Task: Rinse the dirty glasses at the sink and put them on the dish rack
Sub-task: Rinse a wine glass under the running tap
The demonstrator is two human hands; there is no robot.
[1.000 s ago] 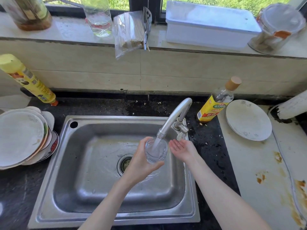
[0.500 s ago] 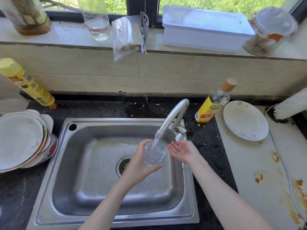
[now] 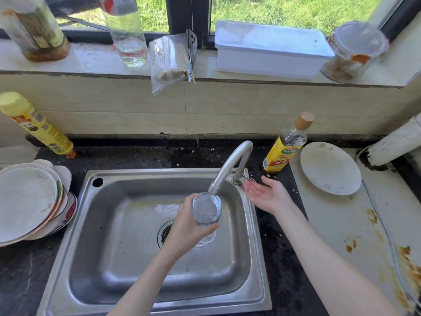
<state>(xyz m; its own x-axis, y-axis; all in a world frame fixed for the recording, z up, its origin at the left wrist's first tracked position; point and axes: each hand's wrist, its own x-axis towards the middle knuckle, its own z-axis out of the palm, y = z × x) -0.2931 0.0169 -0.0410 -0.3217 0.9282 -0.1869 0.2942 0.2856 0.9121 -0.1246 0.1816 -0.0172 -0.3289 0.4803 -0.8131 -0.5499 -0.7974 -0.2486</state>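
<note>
Glass (image 3: 206,209) sits under the faucet (image 3: 230,166) spout over the sink (image 3: 145,258), full of water, left hand (image 3: 189,226) wrapped around it (firm grip). Right hand (image 3: 267,195) hovers palm-up, fingers relaxed, holding nothing, fingertips close to the faucet handle.

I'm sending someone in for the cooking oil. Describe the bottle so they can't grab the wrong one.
Start at the steel sink and its faucet. Just right of the faucet stands the oil bottle, beside a white plate. Only it has a tan cap and clear shoulders above a yellow label.
</note>
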